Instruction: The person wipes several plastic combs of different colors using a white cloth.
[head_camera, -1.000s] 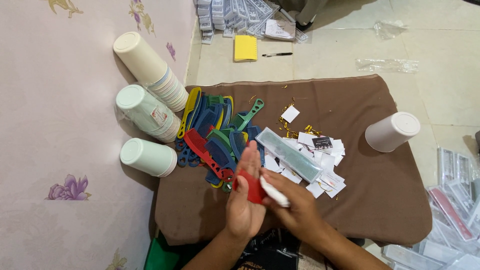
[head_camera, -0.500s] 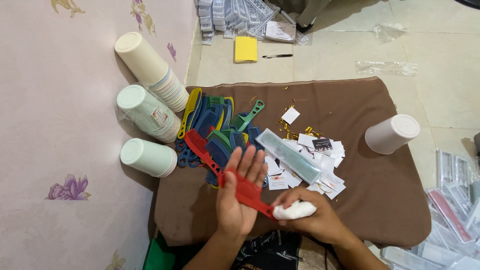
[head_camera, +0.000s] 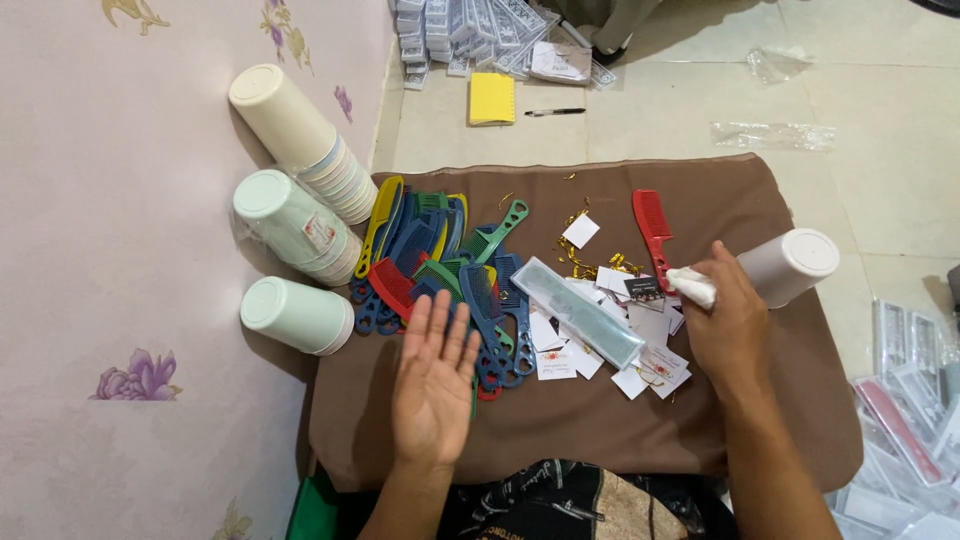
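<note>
Hands: left hand (head_camera: 433, 385) flat, released, over blue plastic combs (head_camera: 490, 310); right hand (head_camera: 728, 325) grasping white cloth wad (head_camera: 692, 285) beside red plastic comb (head_camera: 652, 232), wiping step.

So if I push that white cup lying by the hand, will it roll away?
Probably. The white cup lies on its side on the brown cloth, so a nudge could roll it, likely in a curve since it looks tapered. It seems light and empty. The right hand beside it may block it.
</note>
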